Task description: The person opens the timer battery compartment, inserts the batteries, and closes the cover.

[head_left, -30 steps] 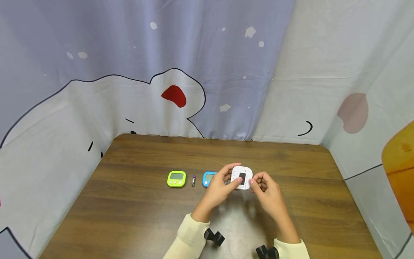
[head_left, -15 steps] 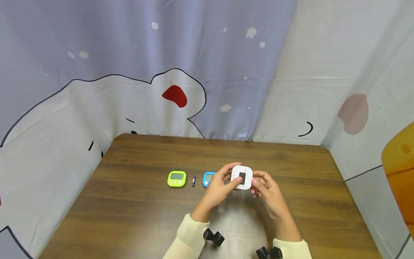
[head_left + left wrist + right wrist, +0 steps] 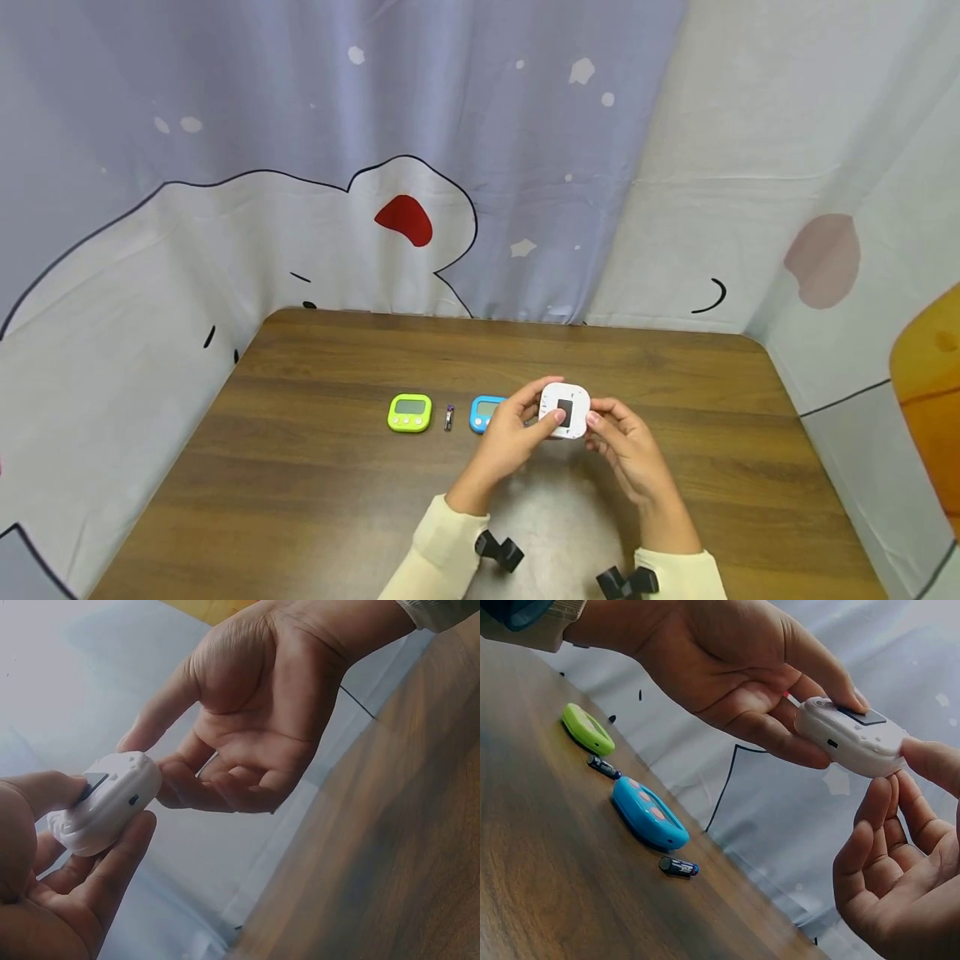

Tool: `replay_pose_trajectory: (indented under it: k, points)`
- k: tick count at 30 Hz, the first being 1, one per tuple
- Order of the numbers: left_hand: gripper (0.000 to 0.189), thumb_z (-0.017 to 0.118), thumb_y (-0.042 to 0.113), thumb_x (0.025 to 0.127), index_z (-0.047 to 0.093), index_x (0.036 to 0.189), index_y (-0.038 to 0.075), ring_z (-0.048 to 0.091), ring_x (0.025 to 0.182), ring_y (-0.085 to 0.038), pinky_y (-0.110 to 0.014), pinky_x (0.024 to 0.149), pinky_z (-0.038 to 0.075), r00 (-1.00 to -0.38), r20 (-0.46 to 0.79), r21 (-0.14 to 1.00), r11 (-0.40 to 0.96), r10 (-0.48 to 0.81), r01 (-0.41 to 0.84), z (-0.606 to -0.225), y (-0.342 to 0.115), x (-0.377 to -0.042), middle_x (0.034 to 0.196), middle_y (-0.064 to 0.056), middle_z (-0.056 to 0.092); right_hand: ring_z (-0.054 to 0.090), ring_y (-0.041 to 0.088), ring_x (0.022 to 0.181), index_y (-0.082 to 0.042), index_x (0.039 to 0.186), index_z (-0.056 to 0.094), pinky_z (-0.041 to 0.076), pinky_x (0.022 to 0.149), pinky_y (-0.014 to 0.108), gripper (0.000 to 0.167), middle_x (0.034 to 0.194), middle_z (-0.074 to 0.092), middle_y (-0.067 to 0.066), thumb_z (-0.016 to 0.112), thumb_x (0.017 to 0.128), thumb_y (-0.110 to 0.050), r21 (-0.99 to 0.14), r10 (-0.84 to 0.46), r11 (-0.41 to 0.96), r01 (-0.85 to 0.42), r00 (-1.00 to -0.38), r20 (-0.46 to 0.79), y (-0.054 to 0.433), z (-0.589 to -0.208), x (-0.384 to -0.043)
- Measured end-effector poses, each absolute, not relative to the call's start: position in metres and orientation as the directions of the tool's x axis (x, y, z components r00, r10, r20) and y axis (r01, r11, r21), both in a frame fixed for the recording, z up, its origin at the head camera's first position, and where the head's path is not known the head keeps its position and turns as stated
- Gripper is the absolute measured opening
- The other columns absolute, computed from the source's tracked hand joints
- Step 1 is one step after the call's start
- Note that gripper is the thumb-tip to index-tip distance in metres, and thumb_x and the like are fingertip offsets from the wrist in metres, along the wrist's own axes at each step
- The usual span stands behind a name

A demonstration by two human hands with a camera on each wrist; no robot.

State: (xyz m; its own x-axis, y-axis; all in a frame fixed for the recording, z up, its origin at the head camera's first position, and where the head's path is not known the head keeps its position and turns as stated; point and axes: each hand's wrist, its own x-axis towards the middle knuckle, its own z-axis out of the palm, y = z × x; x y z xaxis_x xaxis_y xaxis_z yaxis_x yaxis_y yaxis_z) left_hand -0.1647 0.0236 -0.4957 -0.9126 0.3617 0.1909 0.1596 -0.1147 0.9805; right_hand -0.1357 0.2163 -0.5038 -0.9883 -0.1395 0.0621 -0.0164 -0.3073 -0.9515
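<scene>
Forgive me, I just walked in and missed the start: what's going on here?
A person is holding a white rounded device above a wooden table, using both hands. The left hand grips it, while the right hand pinches its edge. On the table lie a green device with a screen and a similar blue one. One small battery lies between those two, and a second battery is on the blue one's other side.

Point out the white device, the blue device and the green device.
White device [image 3: 567, 407], head view: its dark rectangle.
Blue device [image 3: 642, 817], right wrist view: its side casing.
Green device [image 3: 410, 407], head view: its screen.
</scene>
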Motion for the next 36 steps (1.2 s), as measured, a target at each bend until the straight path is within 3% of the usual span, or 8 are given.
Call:
replay_pose_trajectory:
  k: [10,22,29,36]
  points:
    - [0.044,0.065,0.002,0.093,0.056,0.135,0.008,0.063,0.102,-0.017,-0.032,0.074,0.058,-0.918,0.164,0.986,-0.099,0.362,0.138,-0.486,0.026,-0.160,0.118,-0.012,0.063,0.057,0.010,0.076,-0.015,0.098,0.063,0.049,0.066,0.022,0.012,0.090,0.062,-0.003,0.059,0.096,-0.004,-0.954,-0.130,-0.301,-0.002,-0.990,0.044,0.218,-0.503,-0.134]
    - [0.045,0.068,0.010,0.093,0.057,0.136,0.017,0.064,0.101,-0.016,-0.033,0.072,0.058,-0.922,0.196,0.980,-0.098,0.335,0.173,-0.498,0.023,-0.166,0.117,-0.009,0.065,0.058,0.012,0.078,-0.012,0.101,0.062,0.051,0.068,0.024,0.009,0.093,0.063,-0.002,0.059,0.097,-0.005,-0.964,-0.064,-0.263,-0.031,-0.997,0.049,0.208,-0.505,-0.136]
    - [0.048,0.066,0.009,0.093,0.054,0.139,0.018,0.064,0.099,-0.013,-0.038,0.071,0.058,-0.921,0.188,0.982,-0.066,0.342,0.176,-0.497,0.021,-0.167,0.117,-0.010,0.064,0.058,0.014,0.078,-0.004,0.108,0.057,0.052,0.068,0.026,0.011,0.094,0.062,0.001,0.059,0.097,-0.007,-0.975,-0.062,-0.215,-0.051,-0.996,0.066,0.207,-0.505,-0.137]
    - [0.050,0.066,0.016,0.094,0.052,0.141,0.022,0.064,0.103,-0.014,-0.029,0.072,0.057,-0.917,0.209,0.975,0.001,0.341,0.223,-0.498,0.020,-0.167,0.119,-0.006,0.065,0.061,0.012,0.084,0.010,0.115,0.050,0.053,0.068,0.025,0.025,0.100,0.061,0.005,0.059,0.096,-0.001,-0.987,-0.077,-0.102,-0.121,-0.989,0.129,0.207,-0.506,-0.137]
